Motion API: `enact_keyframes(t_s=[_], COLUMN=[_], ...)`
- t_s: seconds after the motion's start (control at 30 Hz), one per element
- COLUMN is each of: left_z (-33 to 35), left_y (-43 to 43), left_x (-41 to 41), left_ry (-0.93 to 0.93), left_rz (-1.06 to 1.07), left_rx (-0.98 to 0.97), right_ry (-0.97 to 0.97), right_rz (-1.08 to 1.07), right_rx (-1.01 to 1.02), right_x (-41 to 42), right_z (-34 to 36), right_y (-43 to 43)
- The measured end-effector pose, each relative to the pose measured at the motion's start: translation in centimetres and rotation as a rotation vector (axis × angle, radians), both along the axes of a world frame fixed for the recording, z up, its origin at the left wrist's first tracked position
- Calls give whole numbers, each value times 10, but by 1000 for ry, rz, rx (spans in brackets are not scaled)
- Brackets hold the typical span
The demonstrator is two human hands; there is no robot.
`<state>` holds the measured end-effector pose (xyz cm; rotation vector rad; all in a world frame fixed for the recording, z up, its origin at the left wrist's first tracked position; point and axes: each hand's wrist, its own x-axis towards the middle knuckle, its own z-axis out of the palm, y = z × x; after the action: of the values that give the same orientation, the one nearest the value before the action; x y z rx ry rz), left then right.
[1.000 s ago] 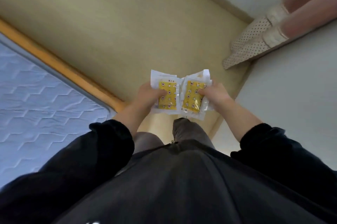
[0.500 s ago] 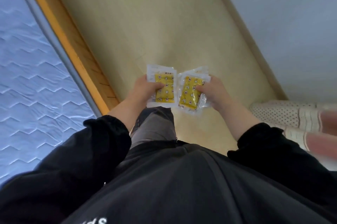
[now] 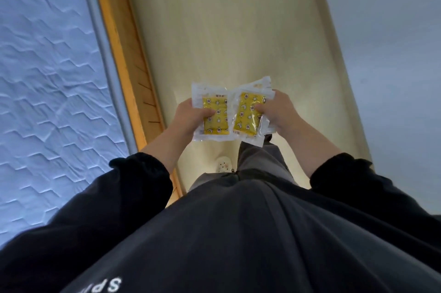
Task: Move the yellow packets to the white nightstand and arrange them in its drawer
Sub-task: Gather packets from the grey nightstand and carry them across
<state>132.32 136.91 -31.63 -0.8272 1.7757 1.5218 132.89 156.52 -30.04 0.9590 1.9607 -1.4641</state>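
Note:
I hold yellow packets in clear-and-white wrappers in front of my waist, one stack in each hand. My left hand [image 3: 188, 117] grips the left packets [image 3: 214, 116] with the thumb across the yellow face. My right hand [image 3: 279, 111] grips the right packets [image 3: 248, 114] the same way. The two stacks sit side by side, their inner edges nearly touching. The white nightstand and its drawer are not in view.
A blue quilted mattress [image 3: 47, 78] on an orange wooden bed frame [image 3: 119, 42] runs along the left. A pale floor strip [image 3: 226, 30] stretches ahead between the bed and a grey wall [image 3: 386, 54]. My white shoe [image 3: 223, 165] shows below the packets.
The view has swung round: the bed edge now runs more upright on the left, and the dotted and pink fabric on the right has left the frame. Both hands keep their hold on the packets.

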Motion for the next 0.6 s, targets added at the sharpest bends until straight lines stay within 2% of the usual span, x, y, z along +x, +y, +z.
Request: enact_keyframes(t_s=[0.23,0.6], left_z=[-7,9], left_y=[5,-6], left_x=[-168,-423], left_ry=[4,-4], left_rz=[165,274], left_rx=[-25,-98], right_ry=[14,21], right_rz=[71,377], right_rx=[-77,-72], right_x=[-197,-493], right_z=[-24,-7], right_y=[19,-2])
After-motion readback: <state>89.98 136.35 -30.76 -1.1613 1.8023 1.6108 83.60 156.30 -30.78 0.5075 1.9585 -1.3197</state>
